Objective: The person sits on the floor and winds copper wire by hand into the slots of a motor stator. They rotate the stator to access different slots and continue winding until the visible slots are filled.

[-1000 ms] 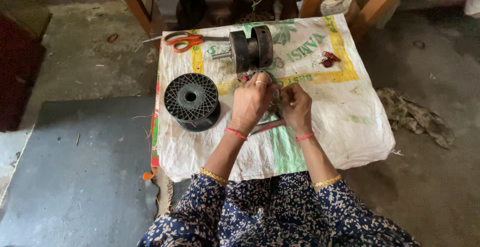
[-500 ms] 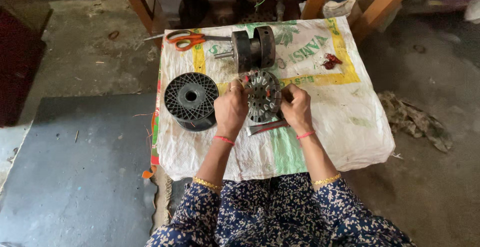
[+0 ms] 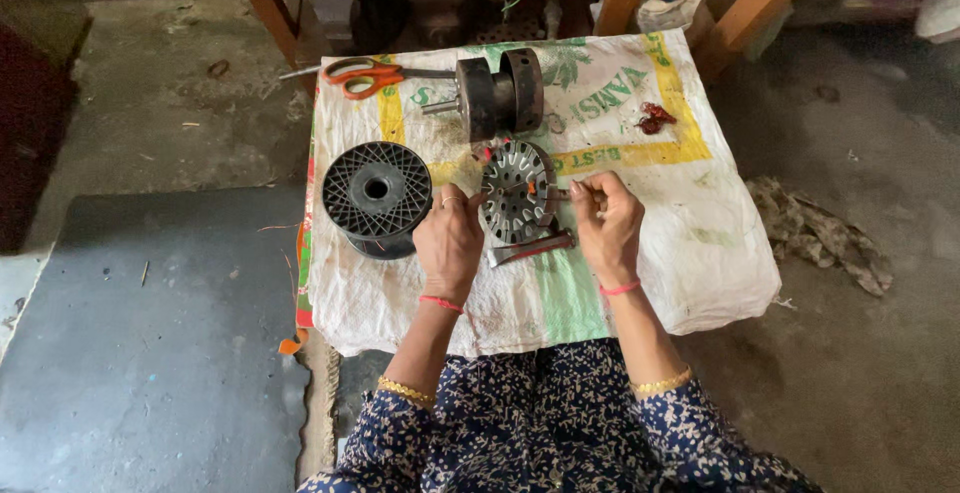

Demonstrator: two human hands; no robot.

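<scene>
Left hand: fingers curled, gripping the left rim of the slotted metal disc and holding it tilted up off the sack.
Right hand: fingers pinched narrow around a thin rod-like piece that points left into the disc's right edge; what exactly the piece is cannot be told.
Disc position: between the 2 hands, near the middle of the woven sack, its slotted face turned toward the camera and slightly to the right.
Key relation: the disc lies directly left of the right fingertips and touches the left fingers; the thin piece's long axis runs left to right, roughly in line with the disc's centre.
Nearer hand: both are in contact range, but the left one carries the disc's weight while the right only meets its edge.
Under the disc: a flat metal tool with a reddish part lies on the sack, just below the disc and between the wrists.
Left of the hand: 1 black plastic spool, just beside the left knuckles.
Farther back: a dark motor body with a shaft and orange-handled scissors, well apart from both hands.
</scene>
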